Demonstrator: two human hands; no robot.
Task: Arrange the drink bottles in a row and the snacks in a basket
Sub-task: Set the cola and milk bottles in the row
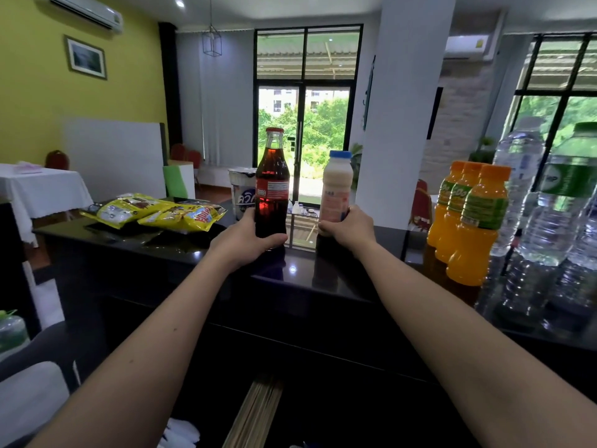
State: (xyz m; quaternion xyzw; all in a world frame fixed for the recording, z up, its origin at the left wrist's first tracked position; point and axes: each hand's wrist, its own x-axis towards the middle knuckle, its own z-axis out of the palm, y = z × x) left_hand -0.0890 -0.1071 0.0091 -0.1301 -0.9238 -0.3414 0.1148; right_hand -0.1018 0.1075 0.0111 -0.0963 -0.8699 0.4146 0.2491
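My left hand (248, 239) grips the base of a glass cola bottle (272, 179) with a red cap, held upright on the black counter (181, 247). My right hand (347, 227) holds a white milk bottle (336, 185) with a blue cap, also upright, just right of the cola. Three orange juice bottles (475, 221) stand in a line at the right. Clear water bottles (549, 208) stand behind them. Yellow snack bags (155, 213) lie on the counter at the left. A white cup-noodle tub (244, 192) stands behind the cola bottle.
The counter's front edge drops to a lower dark surface below my arms. A table with a white cloth (42, 189) stands at the far left. A white pillar (410, 101) rises behind the counter. No basket is in view.
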